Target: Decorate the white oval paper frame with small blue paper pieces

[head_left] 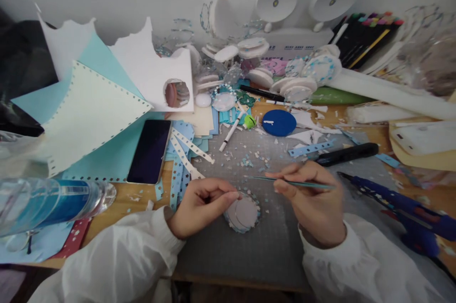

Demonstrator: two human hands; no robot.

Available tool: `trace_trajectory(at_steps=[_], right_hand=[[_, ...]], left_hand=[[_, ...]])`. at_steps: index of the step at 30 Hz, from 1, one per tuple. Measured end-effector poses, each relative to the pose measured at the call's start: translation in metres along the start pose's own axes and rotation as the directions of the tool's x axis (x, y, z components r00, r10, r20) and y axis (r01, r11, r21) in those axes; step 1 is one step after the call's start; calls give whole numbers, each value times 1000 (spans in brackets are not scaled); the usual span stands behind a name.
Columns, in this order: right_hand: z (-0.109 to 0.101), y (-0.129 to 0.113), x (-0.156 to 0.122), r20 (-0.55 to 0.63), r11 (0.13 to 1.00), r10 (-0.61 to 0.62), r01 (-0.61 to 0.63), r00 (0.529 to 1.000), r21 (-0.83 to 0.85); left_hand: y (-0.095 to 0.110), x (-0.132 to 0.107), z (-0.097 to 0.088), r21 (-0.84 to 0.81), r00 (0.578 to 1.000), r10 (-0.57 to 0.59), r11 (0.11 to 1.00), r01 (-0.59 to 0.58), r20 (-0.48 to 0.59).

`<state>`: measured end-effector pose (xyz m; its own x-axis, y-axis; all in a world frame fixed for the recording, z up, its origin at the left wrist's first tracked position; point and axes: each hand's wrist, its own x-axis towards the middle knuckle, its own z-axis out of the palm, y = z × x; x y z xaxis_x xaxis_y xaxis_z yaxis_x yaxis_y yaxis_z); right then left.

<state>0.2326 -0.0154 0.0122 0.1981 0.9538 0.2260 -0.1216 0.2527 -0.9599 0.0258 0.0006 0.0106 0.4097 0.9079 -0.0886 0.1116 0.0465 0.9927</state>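
A small round paper disc (242, 213) with a speckled blue rim lies on the grey cutting mat (249, 246). My left hand (199, 205) is curled, its fingertips pinched at the disc's upper left edge. My right hand (315, 198) grips a thin teal stick-like tool (292, 182), which lies nearly level and points left above the disc. Whether the left fingers pinch a small piece I cannot make out. Both sleeves are white.
A dark phone (149, 151) lies on blue and cream paper sheets (89, 118) at left. A clear bottle (50, 203) lies at the near left. A blue glue gun (399, 208) and black marker (347, 153) sit right. A blue disc (279, 122), white pen (231, 133) and foam rounds crowd the back.
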Motion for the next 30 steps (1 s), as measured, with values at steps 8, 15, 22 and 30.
trace_trajectory(at_steps=[8,15,22,30], right_hand=[[27,-25,-20,556,529,-509,748,658,-401],[29,-25,-34,674,248,-570,881,470,-404],[31,-16,-48,690,213,-514,855,509,-472],[-54,-32,-61,579,131,-492,713,650,-689]], left_hand=[[-3,-2,-2,-291,992,-59,952,90,114],[-3,-6,1,-397,978,-67,907,142,197],[-11,-8,5,-391,980,-74,909,143,186],[-10,-6,1,-376,981,-115,912,165,154]])
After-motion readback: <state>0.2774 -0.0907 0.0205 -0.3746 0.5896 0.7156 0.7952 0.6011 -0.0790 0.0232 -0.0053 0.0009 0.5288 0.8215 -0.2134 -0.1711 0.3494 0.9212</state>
